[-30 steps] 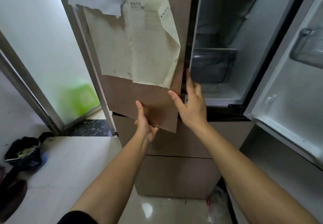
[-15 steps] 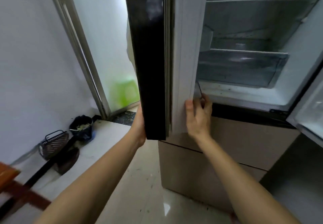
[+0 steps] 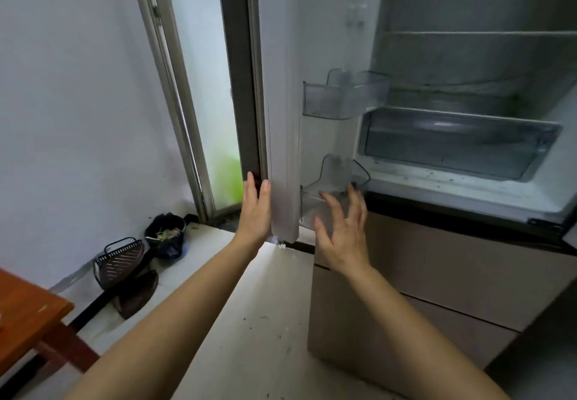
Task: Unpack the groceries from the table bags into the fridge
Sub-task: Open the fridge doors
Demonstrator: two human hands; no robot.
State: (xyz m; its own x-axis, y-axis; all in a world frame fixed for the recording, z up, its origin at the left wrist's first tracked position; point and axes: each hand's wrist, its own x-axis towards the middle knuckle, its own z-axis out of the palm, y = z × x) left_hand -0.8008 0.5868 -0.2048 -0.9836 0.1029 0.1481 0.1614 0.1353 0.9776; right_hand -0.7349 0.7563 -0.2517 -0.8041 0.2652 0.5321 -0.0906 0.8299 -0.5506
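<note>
- The fridge (image 3: 437, 259) stands open just ahead of your right hand.
- Its door (image 3: 281, 118) stands edge-on between your two hands.
- A clear drawer (image 3: 452, 143) sits inside, above and to the right of your right hand.
- Your right hand (image 3: 342, 231) is spread wide and holds nothing, just in front of the lower door shelf (image 3: 331, 181).
- Your left hand (image 3: 254, 212) lies flat, fingers straight, against the door's outer edge.
</note>
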